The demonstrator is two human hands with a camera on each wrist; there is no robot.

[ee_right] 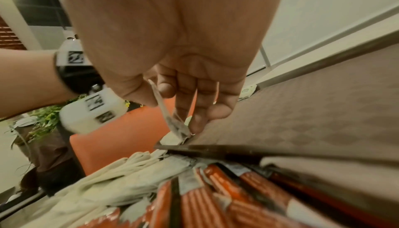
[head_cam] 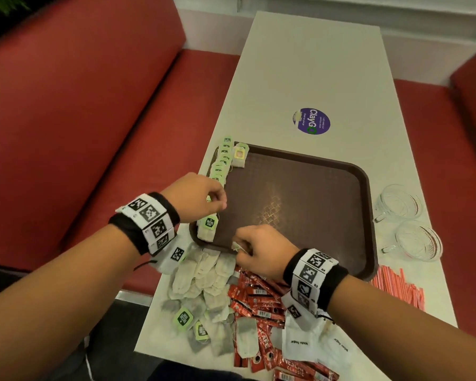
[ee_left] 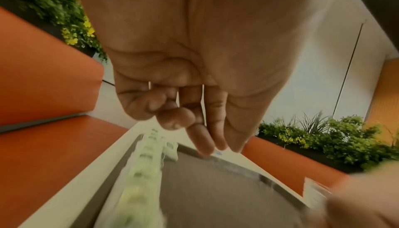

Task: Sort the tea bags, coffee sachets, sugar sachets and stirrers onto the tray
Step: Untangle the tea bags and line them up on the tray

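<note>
tray (head_cam: 300,204) centre bare, tea bags (head_cam: 220,163) lining left

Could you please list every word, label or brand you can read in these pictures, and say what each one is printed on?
"ClayGO": round purple sticker on the table; its smaller lines are too small to read.
"White Sugar": white sugar sachets at the near edge.
"NESCAFE CLASSIC", partly covered: red coffee sachets.
Green tea bag tags: white lettering, too blurred to read.
Wristband markers: patterns, no readable text.
Wrist views: nothing legible.

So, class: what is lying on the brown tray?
Tea bags lie in a row along the tray's left edge. The left hand and right hand cover parts of it.
</note>
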